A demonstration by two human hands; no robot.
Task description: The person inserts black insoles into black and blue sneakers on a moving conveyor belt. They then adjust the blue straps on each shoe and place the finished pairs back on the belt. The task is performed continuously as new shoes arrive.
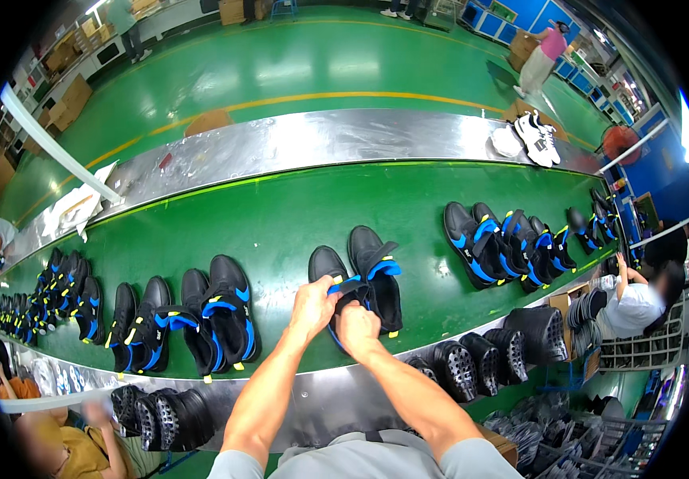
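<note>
A black sneaker (327,262) with blue and yellow trim sits on the green conveyor belt (296,203) in front of me, toe pointing away. My left hand (312,305) is closed on the strap at this shoe's left side, near the tongue. Curled at the shoe's opening, my right hand (357,326) grips the collar or strap; its fingertips are partly hidden. The matching sneaker (367,243) stands just to the right, its strap loose across the top, touched by neither hand.
More black-and-blue sneakers line the belt at left (230,307) and right (468,243). Black treaded soles (536,334) stand along the near metal edge. White shoes (537,140) rest on the far metal ledge (304,136). A co-worker (631,302) sits at right, another (81,447) at lower left.
</note>
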